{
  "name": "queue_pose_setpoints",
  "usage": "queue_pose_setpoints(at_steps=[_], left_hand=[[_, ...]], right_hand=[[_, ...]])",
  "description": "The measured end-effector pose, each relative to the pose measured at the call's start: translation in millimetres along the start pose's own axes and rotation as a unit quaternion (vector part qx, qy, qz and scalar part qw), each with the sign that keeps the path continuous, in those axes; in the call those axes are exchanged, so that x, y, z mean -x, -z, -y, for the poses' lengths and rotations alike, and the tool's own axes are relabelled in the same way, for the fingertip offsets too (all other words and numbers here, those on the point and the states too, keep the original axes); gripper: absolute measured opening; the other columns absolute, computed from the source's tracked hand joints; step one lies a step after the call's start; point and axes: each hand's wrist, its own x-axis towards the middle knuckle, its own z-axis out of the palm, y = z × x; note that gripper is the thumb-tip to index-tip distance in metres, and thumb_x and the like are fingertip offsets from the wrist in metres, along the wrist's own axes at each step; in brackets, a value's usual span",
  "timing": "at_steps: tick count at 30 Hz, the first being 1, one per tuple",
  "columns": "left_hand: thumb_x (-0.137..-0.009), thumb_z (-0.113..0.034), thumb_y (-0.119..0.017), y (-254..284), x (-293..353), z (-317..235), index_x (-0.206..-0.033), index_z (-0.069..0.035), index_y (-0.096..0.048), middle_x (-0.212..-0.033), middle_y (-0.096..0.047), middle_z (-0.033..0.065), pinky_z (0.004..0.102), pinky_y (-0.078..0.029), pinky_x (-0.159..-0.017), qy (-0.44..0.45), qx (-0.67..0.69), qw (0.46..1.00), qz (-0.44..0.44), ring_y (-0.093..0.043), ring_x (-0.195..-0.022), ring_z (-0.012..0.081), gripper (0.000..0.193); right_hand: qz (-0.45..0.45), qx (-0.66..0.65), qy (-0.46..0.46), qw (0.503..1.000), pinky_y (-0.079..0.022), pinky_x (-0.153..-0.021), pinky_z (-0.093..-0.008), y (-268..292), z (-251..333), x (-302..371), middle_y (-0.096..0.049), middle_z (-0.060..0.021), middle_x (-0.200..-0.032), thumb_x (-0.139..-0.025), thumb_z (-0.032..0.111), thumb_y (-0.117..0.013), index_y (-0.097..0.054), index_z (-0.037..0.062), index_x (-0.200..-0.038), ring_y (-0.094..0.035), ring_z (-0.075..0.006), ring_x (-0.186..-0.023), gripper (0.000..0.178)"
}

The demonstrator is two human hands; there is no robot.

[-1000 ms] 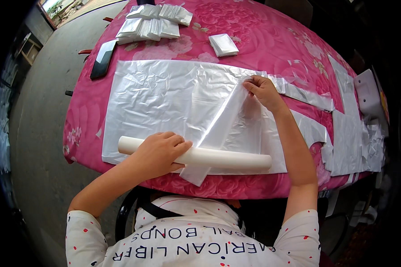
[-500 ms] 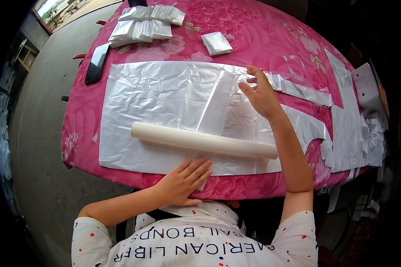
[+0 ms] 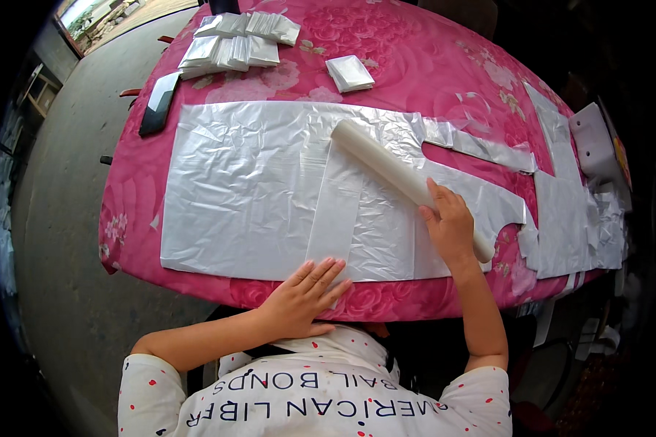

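Observation:
A large silvery plastic bag (image 3: pixel 255 189) lies flat on a table with a pink flowered cloth (image 3: pixel 415 65). A white roller tube (image 3: pixel 386 164) lies slantwise across the bag's right half. My right hand (image 3: pixel 450 226) rests on the tube's near end, fingers curled over it. My left hand (image 3: pixel 306 295) lies flat, fingers spread, at the table's near edge, pressing the bag's lower border. A folded strip of the bag (image 3: pixel 339 211) runs down the middle, between my two hands.
Stacks of folded silvery bags (image 3: pixel 233 36) sit at the far left, with one small folded packet (image 3: pixel 350 73) beside them. A dark flat bar (image 3: pixel 157 105) lies at the left edge. More silvery bags (image 3: pixel 568 211) pile up on the right. A concrete floor (image 3: pixel 58 218) lies to the left.
The tube swung from lying level near the front edge to slanting away toward the far side. My right hand moved from the bag onto the tube; my left stayed at the near edge.

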Motion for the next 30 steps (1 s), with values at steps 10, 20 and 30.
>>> queue_pose_setpoints(at_steps=[10, 20, 30], left_hand=[[-0.078, -0.035, -0.056, 7.8, 0.4, 14.1, -0.137, -0.008, -0.032, -0.146, -0.023, 0.012, 0.0411, -0.015, -0.111, -0.076, 0.007, 0.996, 0.049, -0.018, -0.137, 0.0253, 0.07], [-0.087, -0.022, -0.041, -15.7, 1.4, -10.3, -0.136, -0.01, -0.036, -0.145, -0.028, 0.0112, 0.0395, -0.021, -0.109, -0.078, -0.079, 0.994, -0.004, -0.024, -0.135, 0.0257, 0.05], [-0.087, -0.02, -0.042, -6.9, 0.2, -9.1, -0.135, -0.006, -0.036, -0.143, -0.03, 0.0142, 0.0395, -0.025, -0.108, -0.102, -0.016, 0.994, -0.025, -0.029, -0.133, 0.0264, 0.05]], right_hand=[[0.083, -0.131, 0.105, 0.982, -0.044, -0.082, -0.0381, 15.6, 50.3, 24.6, -0.059, -0.0095, -0.107, -0.066, 0.009, -0.069, -0.057, 0.0082, -0.117, -0.055, -0.0268, -0.093, 0.052], [0.025, -0.111, 0.163, 0.98, -0.041, -0.084, -0.0394, -29.2, 77.2, -11.8, -0.059, -0.0071, -0.109, -0.066, 0.007, -0.068, -0.058, 0.0106, -0.115, -0.055, -0.0262, -0.097, 0.05], [-0.061, -0.056, 0.139, 0.987, -0.037, -0.096, -0.0389, -51.7, 34.0, -85.8, -0.054, -0.0091, -0.118, -0.071, 0.002, -0.063, -0.057, 0.0086, -0.117, -0.048, -0.0283, -0.111, 0.047]])
